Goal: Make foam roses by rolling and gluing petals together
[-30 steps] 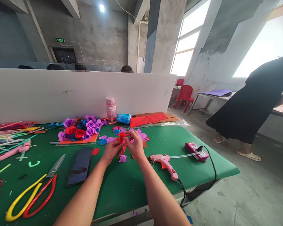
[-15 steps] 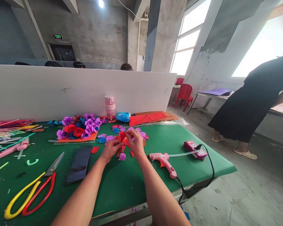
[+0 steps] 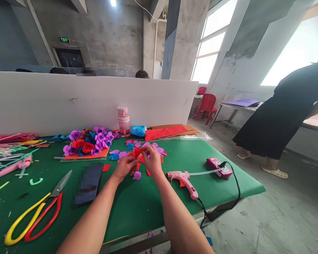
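Observation:
A red paper piece (image 3: 137, 152) is pinched between my left hand (image 3: 126, 168) and my right hand (image 3: 153, 160), above the green table (image 3: 137, 208). The fingers of both hands are closed on it. Around them lie purple petals (image 3: 123, 155), blue petals (image 3: 114, 156) and a purple piece (image 3: 137, 175). A separate red petal (image 3: 106, 167) rests left of my left hand. Just right of my right wrist is a pink glue gun (image 3: 184, 180), its clear stick pointing at a magenta power box (image 3: 219, 168).
Yellow-and-red scissors (image 3: 46, 210) and a dark phone (image 3: 88, 184) lie at the left. Behind them are paper flowers (image 3: 91, 141), a pink bottle (image 3: 123, 121) and red paper (image 3: 166, 132). A white board (image 3: 95, 102) stands along the back. A person in black (image 3: 283, 109) bends at the right.

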Motion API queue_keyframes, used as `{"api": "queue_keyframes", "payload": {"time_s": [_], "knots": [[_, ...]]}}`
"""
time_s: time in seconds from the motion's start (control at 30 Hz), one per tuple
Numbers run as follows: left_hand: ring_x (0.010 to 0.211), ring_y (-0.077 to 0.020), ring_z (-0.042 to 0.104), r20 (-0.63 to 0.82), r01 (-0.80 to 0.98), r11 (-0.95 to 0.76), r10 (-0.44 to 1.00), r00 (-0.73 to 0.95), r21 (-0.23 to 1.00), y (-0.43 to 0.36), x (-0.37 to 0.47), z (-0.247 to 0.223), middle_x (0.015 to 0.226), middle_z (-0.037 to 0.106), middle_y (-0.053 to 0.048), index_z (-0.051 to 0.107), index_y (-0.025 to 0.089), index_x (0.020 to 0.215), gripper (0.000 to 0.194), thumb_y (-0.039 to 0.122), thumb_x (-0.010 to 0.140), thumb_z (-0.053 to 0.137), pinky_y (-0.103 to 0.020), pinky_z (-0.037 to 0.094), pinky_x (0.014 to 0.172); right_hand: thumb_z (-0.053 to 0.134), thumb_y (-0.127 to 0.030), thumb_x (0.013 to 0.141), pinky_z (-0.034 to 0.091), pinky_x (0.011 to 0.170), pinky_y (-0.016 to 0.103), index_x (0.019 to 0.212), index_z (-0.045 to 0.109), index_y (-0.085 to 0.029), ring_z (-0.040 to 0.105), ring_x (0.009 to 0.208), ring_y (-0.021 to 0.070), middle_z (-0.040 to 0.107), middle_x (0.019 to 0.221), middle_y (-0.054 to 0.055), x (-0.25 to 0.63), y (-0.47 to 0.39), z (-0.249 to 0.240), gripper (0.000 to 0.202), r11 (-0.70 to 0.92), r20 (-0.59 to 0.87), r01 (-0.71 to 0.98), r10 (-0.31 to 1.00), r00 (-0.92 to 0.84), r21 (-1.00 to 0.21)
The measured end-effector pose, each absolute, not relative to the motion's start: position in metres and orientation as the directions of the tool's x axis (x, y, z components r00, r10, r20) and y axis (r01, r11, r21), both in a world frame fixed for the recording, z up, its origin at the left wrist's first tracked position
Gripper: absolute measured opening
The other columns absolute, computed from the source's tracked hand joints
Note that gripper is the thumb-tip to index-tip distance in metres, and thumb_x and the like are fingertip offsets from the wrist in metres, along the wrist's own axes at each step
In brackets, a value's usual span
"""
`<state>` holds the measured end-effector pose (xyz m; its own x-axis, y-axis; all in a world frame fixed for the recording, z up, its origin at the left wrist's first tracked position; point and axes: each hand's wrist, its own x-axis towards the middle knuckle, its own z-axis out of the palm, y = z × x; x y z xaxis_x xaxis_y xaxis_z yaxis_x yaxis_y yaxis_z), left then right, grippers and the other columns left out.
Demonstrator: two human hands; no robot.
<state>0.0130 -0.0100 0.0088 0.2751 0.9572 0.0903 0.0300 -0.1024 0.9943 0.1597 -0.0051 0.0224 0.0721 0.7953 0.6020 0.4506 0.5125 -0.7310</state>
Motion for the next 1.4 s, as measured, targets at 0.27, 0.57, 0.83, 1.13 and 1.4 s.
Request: {"api": "queue_keyframes", "payload": {"time_s": [0.27, 0.57, 0.83, 1.13, 1.4], "knots": [[0.034, -0.0074, 0.043, 0.100, 0.048, -0.118, 0.954, 0.281, 0.992, -0.009, 0.013, 0.007, 0.050, 0.060, 0.002, 0.062, 0.016, 0.066, 0.031, 0.046, 0.072, 0.067, -0.020, 0.031, 0.036, 0.046, -0.023, 0.085, 0.043, 0.065, 0.028, 0.087, 0.058, -0.020, 0.054, 0.068, 0.0146, 0.063, 0.087, 0.004, 0.160, -0.005, 0.022, 0.013, 0.521, 0.613, 0.419, 0.781, 0.118, -0.744], [0.034, -0.0089, 0.043, 0.198, 0.040, -0.201, 0.977, 0.079, 0.979, -0.005, 0.013, 0.004, 0.050, 0.060, 0.002, 0.062, 0.018, 0.065, 0.030, 0.047, 0.071, 0.066, -0.022, 0.032, 0.037, 0.041, -0.026, 0.086, 0.043, 0.063, 0.027, 0.090, 0.057, -0.020, 0.054, 0.068, 0.0149, 0.063, 0.086, 0.005, 0.158, -0.005, 0.020, 0.018, 0.485, 0.582, 0.362, 0.778, 0.238, -0.796], [0.044, -0.0117, 0.048, 0.406, 0.244, -0.390, 0.914, -0.014, 0.888, -0.004, 0.012, 0.003, 0.052, 0.060, 0.001, 0.067, 0.020, 0.066, 0.024, 0.043, 0.073, 0.066, -0.023, 0.036, 0.047, 0.044, -0.036, 0.087, 0.033, 0.052, 0.024, 0.077, 0.057, -0.021, 0.047, 0.054, 0.0125, 0.055, 0.061, -0.002, 0.146, -0.011, 0.017, 0.022, 0.454, 0.526, 0.393, 0.846, 0.093, -0.800], [0.053, -0.0153, 0.054, 0.519, 0.356, -0.459, 0.851, -0.088, 0.814, -0.008, 0.010, 0.007, 0.057, 0.063, 0.000, 0.073, 0.022, 0.077, 0.021, 0.040, 0.077, 0.062, -0.024, 0.038, 0.056, 0.041, -0.045, 0.088, 0.026, 0.049, 0.023, 0.065, 0.054, -0.020, 0.036, 0.047, 0.0106, 0.047, 0.052, -0.003, 0.147, -0.016, 0.020, 0.036, 0.443, 0.537, 0.443, 0.837, 0.107, -0.779], [0.056, -0.0139, 0.051, 0.614, 0.486, -0.550, 0.789, 0.036, 0.679, -0.007, 0.015, 0.000, 0.062, 0.064, -0.002, 0.071, 0.020, 0.075, 0.021, 0.029, 0.082, 0.053, -0.024, 0.035, 0.057, 0.035, -0.048, 0.091, 0.028, 0.051, 0.024, 0.063, 0.052, -0.019, 0.035, 0.049, 0.0103, 0.045, 0.053, -0.001, 0.131, -0.044, 0.037, 0.043, 0.545, 0.657, 0.441, 0.739, 0.151, -0.713]]}}
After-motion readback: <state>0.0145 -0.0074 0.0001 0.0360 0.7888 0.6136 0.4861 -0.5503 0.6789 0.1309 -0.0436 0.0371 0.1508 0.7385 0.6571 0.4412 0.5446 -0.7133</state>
